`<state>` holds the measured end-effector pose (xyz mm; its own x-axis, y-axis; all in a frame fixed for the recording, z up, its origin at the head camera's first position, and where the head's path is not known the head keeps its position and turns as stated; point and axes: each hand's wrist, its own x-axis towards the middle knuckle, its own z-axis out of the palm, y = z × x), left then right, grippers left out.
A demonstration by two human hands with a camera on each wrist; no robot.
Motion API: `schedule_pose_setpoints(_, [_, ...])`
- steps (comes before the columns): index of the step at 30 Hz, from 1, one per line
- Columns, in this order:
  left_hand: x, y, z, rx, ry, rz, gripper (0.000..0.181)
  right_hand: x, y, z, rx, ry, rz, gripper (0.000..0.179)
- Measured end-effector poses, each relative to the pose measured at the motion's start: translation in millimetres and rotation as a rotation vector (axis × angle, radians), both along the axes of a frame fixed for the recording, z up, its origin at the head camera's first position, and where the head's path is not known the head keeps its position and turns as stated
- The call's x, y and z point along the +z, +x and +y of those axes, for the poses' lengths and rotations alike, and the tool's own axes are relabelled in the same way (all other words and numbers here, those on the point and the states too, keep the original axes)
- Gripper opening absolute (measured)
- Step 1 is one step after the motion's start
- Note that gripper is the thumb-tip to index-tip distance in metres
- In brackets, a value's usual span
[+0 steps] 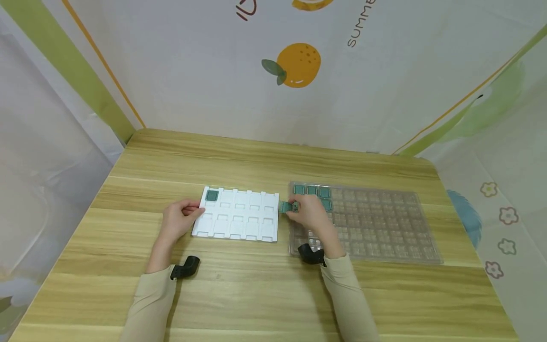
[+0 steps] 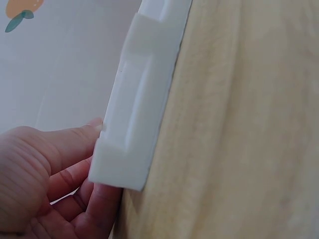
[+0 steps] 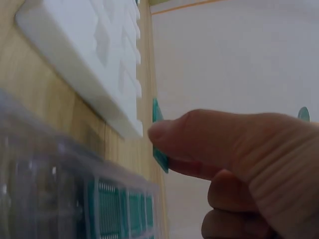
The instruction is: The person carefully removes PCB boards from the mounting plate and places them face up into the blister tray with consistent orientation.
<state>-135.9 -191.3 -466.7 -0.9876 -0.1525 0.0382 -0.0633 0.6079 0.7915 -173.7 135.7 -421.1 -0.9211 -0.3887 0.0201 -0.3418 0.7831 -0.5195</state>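
My right hand (image 1: 311,213) pinches a small green circuit board (image 1: 285,207) between thumb and fingers. In the head view the board is over the gap between the two trays; the right wrist view shows this board (image 3: 158,117) edge-on, raised above the table. With thumb and fingers, my left hand (image 1: 175,221) grips the left edge of a white tray (image 1: 231,230) that has two rows of shallow pockets. Another green board (image 1: 212,195) lies in its far-left pocket. The left wrist view has the thumb at the rim of this white tray (image 2: 119,164) and fingers beside its corner.
To the right lies a clear plastic tray (image 1: 384,223) with many pockets. Several green boards (image 1: 312,190) fill pockets at its far-left corner, partly hidden by the right hand. Both trays rest on a wooden table (image 1: 256,289). A printed curtain (image 1: 205,85) hangs behind it.
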Motion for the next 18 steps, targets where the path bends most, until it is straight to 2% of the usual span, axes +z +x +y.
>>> schedule_pose_setpoints(18, [0.3, 0.1, 0.4, 0.001, -0.004, 0.005, 0.021, -9.3, 5.2, 54, -0.025, -0.016, -0.024, 0.027])
